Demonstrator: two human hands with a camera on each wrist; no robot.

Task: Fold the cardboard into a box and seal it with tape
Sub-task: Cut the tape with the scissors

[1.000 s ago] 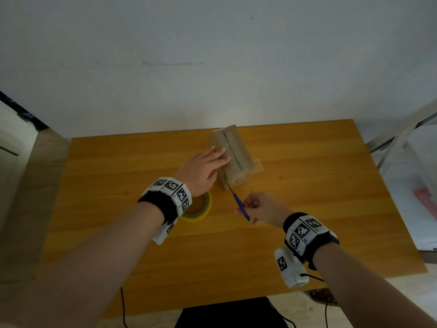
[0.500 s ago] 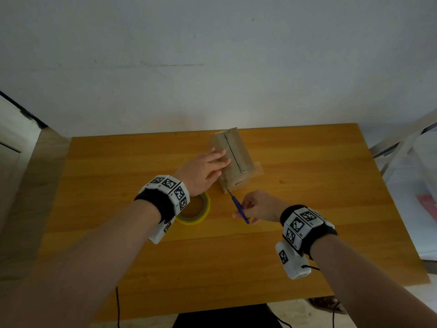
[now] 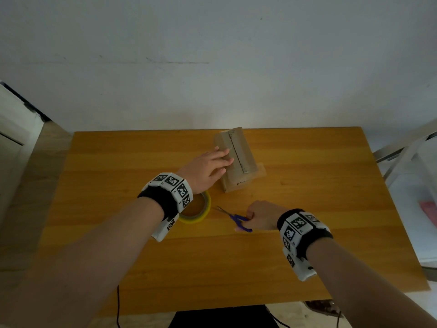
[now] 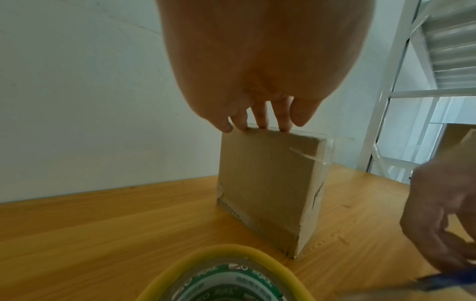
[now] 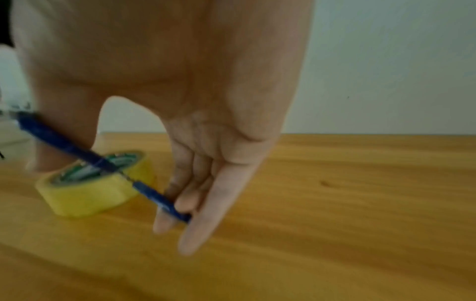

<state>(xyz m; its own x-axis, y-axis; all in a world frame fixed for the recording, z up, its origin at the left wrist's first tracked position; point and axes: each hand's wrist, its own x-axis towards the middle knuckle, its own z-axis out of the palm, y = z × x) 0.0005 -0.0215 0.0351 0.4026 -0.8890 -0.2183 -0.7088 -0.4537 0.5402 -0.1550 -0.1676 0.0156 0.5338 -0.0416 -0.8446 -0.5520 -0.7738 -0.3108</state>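
A small folded cardboard box (image 3: 238, 159) stands at the middle back of the wooden table (image 3: 307, 209), clear tape along its top seam and hanging off its right side. My left hand (image 3: 208, 166) rests straight fingers on the box's top left edge, fingertips (image 4: 261, 122) touching the cardboard box (image 4: 265, 187). My right hand (image 3: 260, 217) grips blue-handled scissors (image 3: 238, 221) low over the table in front of the box, blades pointing left. In the blurred right wrist view the fingers (image 5: 180, 201) curl round the scissors (image 5: 103, 165). A yellow tape roll (image 3: 196, 210) lies under my left wrist.
The tape roll (image 5: 92, 183) lies flat just left of the scissor tips, and the tape roll (image 4: 226, 281) also fills the left wrist view's bottom edge. A white metal frame (image 3: 402, 150) stands past the table's right edge. A white wall runs behind the table.
My right hand has drawn the scissors away from the box's near corner, toward me, and lowered them with the blades turned left. The left hand stays on the box.
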